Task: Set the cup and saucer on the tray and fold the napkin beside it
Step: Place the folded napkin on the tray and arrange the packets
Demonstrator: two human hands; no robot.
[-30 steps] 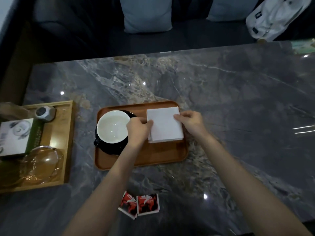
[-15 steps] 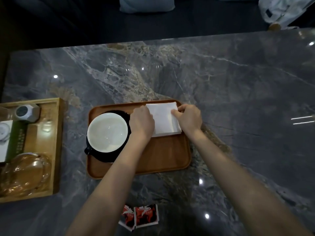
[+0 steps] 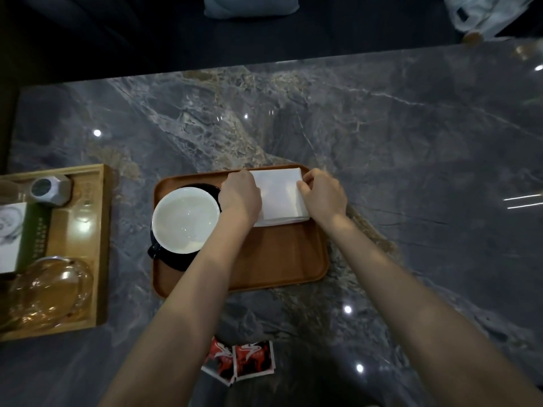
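A brown wooden tray (image 3: 282,259) lies on the marble table. On its left half stands a cup with a white inside (image 3: 185,219) on a dark saucer (image 3: 170,259). A folded white napkin (image 3: 280,195) lies flat in the tray's far right corner. My left hand (image 3: 241,196) presses on the napkin's left edge, fingers curled, between napkin and cup. My right hand (image 3: 323,195) pinches the napkin's right edge near its far corner.
A light wooden box tray (image 3: 100,245) at the left holds a glass bowl (image 3: 50,292), a small grey clock (image 3: 50,188) and a white-green box (image 3: 14,230). Two red sachets (image 3: 244,359) lie at the near edge. Cushions sit beyond the table's far edge.
The napkin has slid toward the tray's far right corner under both hands. The view has tilted further down over the table.
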